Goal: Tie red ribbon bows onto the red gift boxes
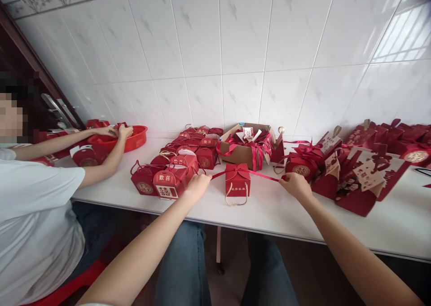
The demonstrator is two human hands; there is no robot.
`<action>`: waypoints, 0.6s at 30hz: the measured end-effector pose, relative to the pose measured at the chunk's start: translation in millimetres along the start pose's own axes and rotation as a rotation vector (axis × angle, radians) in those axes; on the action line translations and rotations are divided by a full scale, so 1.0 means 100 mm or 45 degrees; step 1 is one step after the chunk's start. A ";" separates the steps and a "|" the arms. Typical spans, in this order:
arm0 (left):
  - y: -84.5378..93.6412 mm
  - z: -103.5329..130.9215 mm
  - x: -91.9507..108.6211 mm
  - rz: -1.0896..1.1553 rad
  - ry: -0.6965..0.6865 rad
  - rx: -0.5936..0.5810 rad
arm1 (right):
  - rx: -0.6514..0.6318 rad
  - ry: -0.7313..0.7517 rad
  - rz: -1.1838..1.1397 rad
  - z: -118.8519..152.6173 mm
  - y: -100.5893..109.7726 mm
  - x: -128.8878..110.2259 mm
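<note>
In front of me a small red gift box (237,185) stands upright on the white table (269,211). A loop of beige cord hangs down its front face. Across its top runs a red ribbon (264,175), crossed at the middle and drawn out tight to both sides. My left hand (199,185) is closed on the ribbon's left end, and my right hand (296,185) is closed on its right end. Right beside my left hand sits a red box with white label (167,190). Behind my right hand is a red box with a ribbon bow (301,162).
Behind the gift box, an open cardboard box (243,154) holds red ribbons and cards. Several red boxes (205,151) stand grouped at left, and red bags with cards (362,180) at right. A co-worker (40,193) reaches into a red basin (136,139) at far left.
</note>
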State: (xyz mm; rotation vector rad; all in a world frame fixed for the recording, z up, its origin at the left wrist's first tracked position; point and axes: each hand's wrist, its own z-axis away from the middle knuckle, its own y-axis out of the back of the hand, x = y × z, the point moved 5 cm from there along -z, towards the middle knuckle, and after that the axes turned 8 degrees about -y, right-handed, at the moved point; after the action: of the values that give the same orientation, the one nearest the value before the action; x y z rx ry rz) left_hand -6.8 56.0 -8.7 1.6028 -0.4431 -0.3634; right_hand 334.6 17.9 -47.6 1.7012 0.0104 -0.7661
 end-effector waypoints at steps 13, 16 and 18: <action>-0.03 -0.26 0.13 1.003 0.085 0.702 | -0.154 0.392 -0.668 0.14 -0.23 -1.05; -0.17 -0.42 0.21 1.252 0.140 0.699 | -0.223 0.305 -0.901 0.10 -0.47 -1.05; -0.25 -0.47 0.26 1.355 0.163 0.700 | -0.292 0.252 -1.052 0.10 -0.58 -1.02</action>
State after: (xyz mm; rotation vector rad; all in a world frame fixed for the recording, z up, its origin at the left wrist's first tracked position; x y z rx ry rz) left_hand 40.3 85.6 -29.0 1.6445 -1.2786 0.7181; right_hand 227.2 65.7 -48.5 1.5229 0.9501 -1.1326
